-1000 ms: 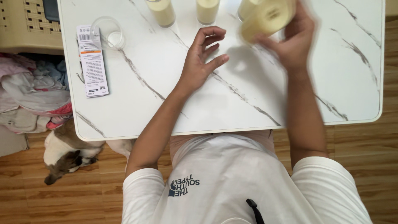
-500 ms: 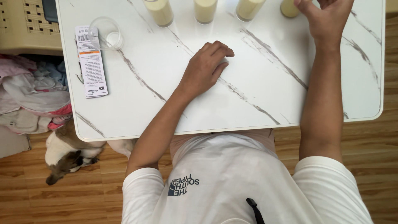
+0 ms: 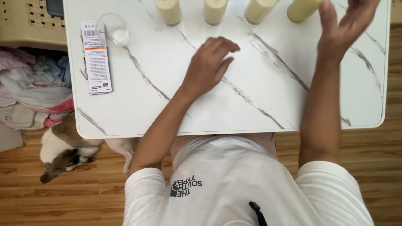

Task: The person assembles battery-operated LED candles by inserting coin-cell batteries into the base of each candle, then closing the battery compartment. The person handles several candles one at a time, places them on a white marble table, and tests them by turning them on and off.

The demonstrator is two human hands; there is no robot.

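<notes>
The right hand [image 3: 343, 29] has its fingers [image 3: 326, 16] spread wide and empty, just beside the rightmost cream-filled cup [image 3: 302, 9] at the table's [image 3: 259, 113] far edge near its right corner; the left hand [image 3: 207, 65] rests loosely curled, holding nothing. Full of liquid, that cup probably feels weighty and spill-prone, best gripped round its side wall and kept upright

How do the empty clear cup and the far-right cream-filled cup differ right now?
The empty clear cup is see-through with nothing in it, while the far-right cream-filled cup holds pale yellow liquid. The clear cup stands at the table's left side, touching the flat printed package; the filled cup ends a row of four by the open right hand. Both rest on the white marble table.
</notes>
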